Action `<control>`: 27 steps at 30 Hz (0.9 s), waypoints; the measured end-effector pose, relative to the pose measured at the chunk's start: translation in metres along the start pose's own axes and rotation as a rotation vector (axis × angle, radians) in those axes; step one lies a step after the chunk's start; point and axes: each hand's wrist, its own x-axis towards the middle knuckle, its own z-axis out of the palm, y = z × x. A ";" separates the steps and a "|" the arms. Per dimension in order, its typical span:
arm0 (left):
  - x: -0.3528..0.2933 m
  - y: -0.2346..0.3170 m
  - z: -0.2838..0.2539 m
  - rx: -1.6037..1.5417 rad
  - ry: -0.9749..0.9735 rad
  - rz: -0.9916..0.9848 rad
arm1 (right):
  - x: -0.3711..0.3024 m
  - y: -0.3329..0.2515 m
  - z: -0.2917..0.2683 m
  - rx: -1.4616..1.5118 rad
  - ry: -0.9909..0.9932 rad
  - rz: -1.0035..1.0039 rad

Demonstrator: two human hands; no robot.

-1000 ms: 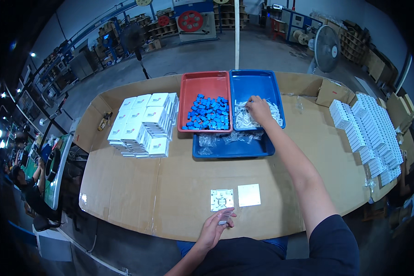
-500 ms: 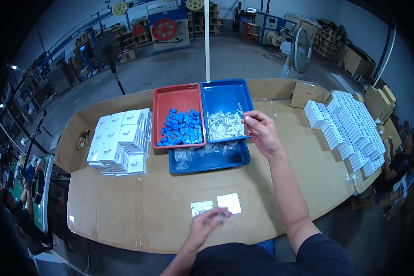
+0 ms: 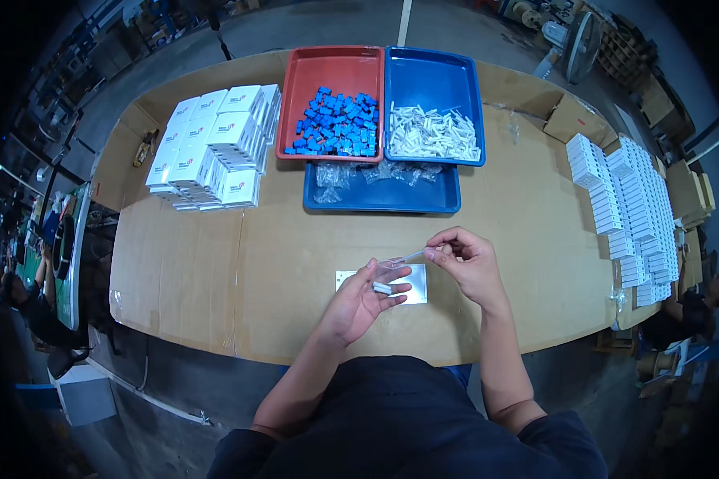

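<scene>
My left hand (image 3: 355, 308) is above the bench (image 3: 176, 271), near the middle of its near edge, thumb and forefinger closed on a small clear bag (image 3: 390, 271) while my other fingers spread loosely beneath. Short white pieces (image 3: 382, 288) lie against those fingers; I cannot tell whether they are inside the bag. My right hand (image 3: 470, 267) is just beside it, thumb and fingertips pinched on a thin pale strip (image 3: 413, 255) that slants down to the bag; whether its end has entered the bag I cannot make out. Under my hands a flat white plate (image 3: 413, 289) lies on the bench, and my left hand partly covers whatever pale thing is beside it. Along the far edge, the red tray (image 3: 333, 68) with blue parts (image 3: 339, 124) touches the blue tray (image 3: 431, 76) full of white sticks (image 3: 431, 132); a lower blue tray (image 3: 382, 197) holding clear plastic bags (image 3: 335, 173) sits just on my side of both. White boxes (image 3: 216, 148) are stacked toward the far left corner, and rows of white units (image 3: 627, 219) stand along the right edge.
</scene>
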 end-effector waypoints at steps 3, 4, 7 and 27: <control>-0.002 -0.002 0.002 0.037 -0.005 -0.070 | 0.002 -0.010 -0.001 -0.133 -0.130 -0.018; -0.004 -0.003 0.002 0.063 -0.008 -0.106 | 0.003 -0.018 0.000 -0.184 -0.221 -0.006; -0.004 -0.007 0.000 0.074 -0.017 -0.122 | 0.006 -0.018 0.005 -0.241 -0.375 0.016; -0.007 -0.015 -0.013 0.338 0.036 0.058 | 0.017 0.012 0.013 -0.234 -0.720 -0.069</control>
